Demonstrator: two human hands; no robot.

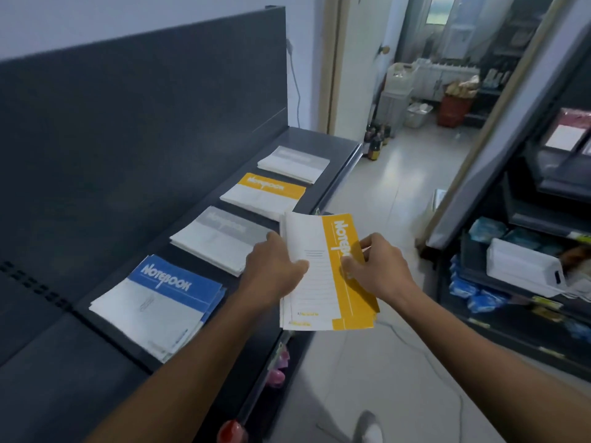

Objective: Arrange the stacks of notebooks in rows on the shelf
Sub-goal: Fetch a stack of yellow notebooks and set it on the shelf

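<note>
- The left hand (275,270) grips the left edge of a small stack of yellow-banded notebooks (319,295); its thumb lies across the white part of the top cover and its fingers are curled behind.
- The right hand (380,270) holds the same stack on the yellow band, with the thumb on the front and the fingers curled round the right edge.
- The held stack sits at the centre of the frame, just off the front edge of the dark shelf (64,362). It is turned so that the word "Notebook" runs downward, and its lower corners are slightly fanned.
- Four stacks lie in a row on the shelf, running from lower left toward the upper centre:
  - a blue notebook stack (160,298), nearest
  - a grey notebook stack (220,238)
  - a yellow notebook stack (262,195) — just beyond the held one
  - a far grey stack (294,163)
- A dark back panel (128,123) rises behind the row.
- At the right of the frame, another shelving unit (479,292) carries packaged goods.
</note>
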